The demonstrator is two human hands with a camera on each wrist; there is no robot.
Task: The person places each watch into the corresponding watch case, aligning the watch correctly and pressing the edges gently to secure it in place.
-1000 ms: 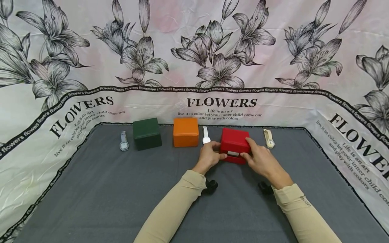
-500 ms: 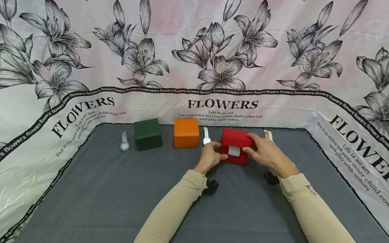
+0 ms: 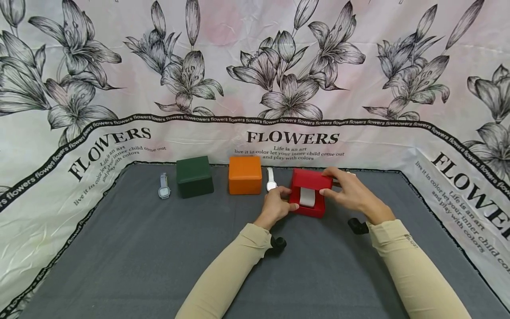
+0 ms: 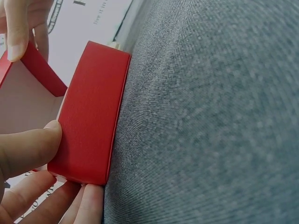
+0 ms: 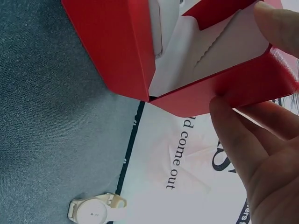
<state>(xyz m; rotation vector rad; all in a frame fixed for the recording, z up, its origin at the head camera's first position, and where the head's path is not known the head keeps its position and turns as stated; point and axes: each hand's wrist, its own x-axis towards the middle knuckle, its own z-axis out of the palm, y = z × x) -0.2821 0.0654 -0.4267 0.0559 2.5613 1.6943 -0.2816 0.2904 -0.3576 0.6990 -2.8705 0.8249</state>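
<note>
A red watch box [image 3: 316, 212] stands toward the back of the table with its lid [image 3: 311, 178] raised. Inside sits a white cushion [image 3: 307, 197]. My left hand [image 3: 274, 207] grips the base at its left side, the thumb [image 4: 35, 147] on the front corner and fingers along the side. With thumb and fingertips, my right hand [image 3: 354, 197] pinches the lid's right part. The lid's pale lining [image 5: 219, 51] shows in the right wrist view. A white watch [image 3: 271, 179] lies just left of the box. A cream watch [image 5: 91, 212] lies to its right, mostly hidden by my right hand in the head view.
Left of the white watch stand an orange box [image 3: 245, 176] and a dark green box [image 3: 195, 177], both closed. Further left lies a light blue watch [image 3: 164, 186]. Behind the grey tablecloth [image 3: 139, 257] hangs a flower-printed cloth [image 3: 199, 137].
The red box's lid has swung up and back, baring more of the white cushion. My right hand has risen with it and now covers the cream watch. The left hand stays on the base.
</note>
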